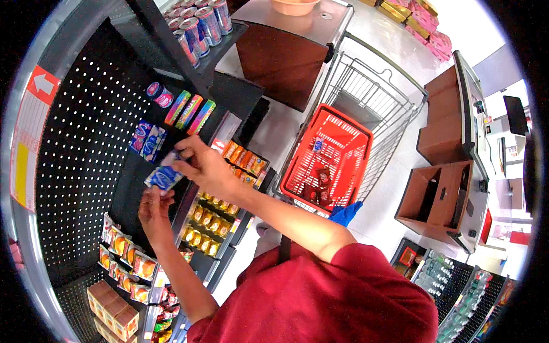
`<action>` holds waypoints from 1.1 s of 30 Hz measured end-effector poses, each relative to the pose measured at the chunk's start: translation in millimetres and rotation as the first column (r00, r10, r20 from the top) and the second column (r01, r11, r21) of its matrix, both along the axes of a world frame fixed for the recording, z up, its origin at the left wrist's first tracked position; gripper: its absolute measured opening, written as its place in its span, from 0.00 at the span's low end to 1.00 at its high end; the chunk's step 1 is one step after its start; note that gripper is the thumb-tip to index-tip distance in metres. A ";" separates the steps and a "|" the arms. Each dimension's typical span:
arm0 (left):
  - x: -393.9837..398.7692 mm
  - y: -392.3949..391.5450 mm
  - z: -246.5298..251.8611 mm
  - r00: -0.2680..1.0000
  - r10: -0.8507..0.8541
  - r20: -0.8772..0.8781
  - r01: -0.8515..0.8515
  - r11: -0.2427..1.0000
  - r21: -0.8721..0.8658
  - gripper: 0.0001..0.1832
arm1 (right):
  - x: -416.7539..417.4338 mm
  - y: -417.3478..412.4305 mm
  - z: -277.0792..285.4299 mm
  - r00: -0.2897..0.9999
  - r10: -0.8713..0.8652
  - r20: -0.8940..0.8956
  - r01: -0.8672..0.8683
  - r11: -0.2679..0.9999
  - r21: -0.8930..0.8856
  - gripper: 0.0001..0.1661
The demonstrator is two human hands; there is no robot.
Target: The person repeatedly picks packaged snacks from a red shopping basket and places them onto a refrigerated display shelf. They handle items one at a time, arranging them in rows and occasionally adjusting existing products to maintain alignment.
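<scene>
Both hands are over a black shelf (133, 182), with a small blue-and-white packet (164, 176) between them. My right hand (206, 165) pinches its upper end between thumb and fingers. At the lower end, the fingertips of my left hand (156, 210) grip the edge; motion blur softens the packet's outline. Just behind it, similar blue packs (148, 139) lie side by side on the shelf. Beyond those are several rainbow-coloured candy packs (188, 112) and a round dark-blue and pink tub (159, 94).
A red plastic basket (369, 141) sits in a wire shopping cart (386, 90) at my right, holding dark red packets (322, 182) and a small blue pack (318, 144). Gold-wrapped sweets (210, 221), snack bags (143, 266) and boxes (112, 308) fill nearby shelves. Drink cans (206, 25) stand above.
</scene>
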State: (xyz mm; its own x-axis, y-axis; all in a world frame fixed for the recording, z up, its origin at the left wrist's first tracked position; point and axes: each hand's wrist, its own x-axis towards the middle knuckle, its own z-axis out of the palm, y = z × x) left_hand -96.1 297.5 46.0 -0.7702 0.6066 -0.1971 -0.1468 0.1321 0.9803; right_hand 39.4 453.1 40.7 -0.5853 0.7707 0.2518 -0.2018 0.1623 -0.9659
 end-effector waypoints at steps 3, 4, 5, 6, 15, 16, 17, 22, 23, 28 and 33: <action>37.4 2.4 18.5 0.983 -0.166 -0.072 0.160 0.983 -0.090 0.20 | 50.9 3.2 10.7 0.977 0.215 0.007 -0.202 0.929 -0.310 0.15; 46.7 8.5 22.1 0.965 -0.251 -0.080 0.242 0.965 -0.103 0.22 | 72.6 1.9 8.9 0.980 0.195 -0.035 -0.190 0.878 -0.440 0.13; 52.7 16.9 26.1 0.938 -0.336 -0.088 0.325 0.938 -0.120 0.23 | 95.0 7.2 -5.3 0.978 0.201 -0.046 -0.202 0.881 -0.427 0.14; 53.8 22.9 23.0 0.942 -0.310 -0.130 0.299 0.949 -0.098 0.22 | 116.8 10.1 -18.5 0.990 0.138 0.010 -0.119 0.884 -0.452 0.15; -2.9 29.0 -23.3 0.973 0.153 -0.175 -0.146 0.988 0.051 0.22 | 293.4 32.7 -238.0 0.783 -0.447 0.433 0.603 0.715 -0.353 0.18; -8.2 32.2 -27.8 0.968 0.173 -0.184 -0.168 0.985 0.040 0.22 | 307.0 38.6 -268.4 0.767 -0.422 0.483 0.617 0.691 -0.377 0.17; -12.7 35.2 -31.1 0.966 0.187 -0.181 -0.180 0.982 0.051 0.23 | 315.0 44.3 -292.5 0.752 -0.392 0.530 0.629 0.667 -0.400 0.17; -36.4 32.2 -34.6 0.955 0.258 -0.148 -0.250 0.966 0.068 0.24 | 293.0 61.9 -351.8 0.489 -0.260 0.833 0.718 0.662 -0.215 0.18; -40.8 32.8 -32.3 0.957 0.261 -0.127 -0.254 0.965 0.071 0.24 | 293.2 67.8 -367.8 0.396 -0.248 0.884 0.727 0.673 -0.137 0.20; -39.9 45.2 -39.9 0.965 0.222 -0.141 -0.216 0.975 0.060 0.23 | 296.1 89.9 -413.4 0.380 -0.426 0.822 0.607 0.785 0.126 0.16; -36.4 55.9 -44.4 0.980 0.166 -0.105 -0.151 0.979 0.140 0.25 | 257.1 115.5 -338.0 0.777 -0.571 0.266 0.623 0.760 -0.185 0.10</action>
State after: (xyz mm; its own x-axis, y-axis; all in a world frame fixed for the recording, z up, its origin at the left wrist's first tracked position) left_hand -132.5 353.4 1.6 -0.8717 0.4893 -0.0278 -0.0399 -0.0142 0.9991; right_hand 296.6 568.6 -297.4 0.0010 0.9982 -0.0602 0.0374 -0.0602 -0.9975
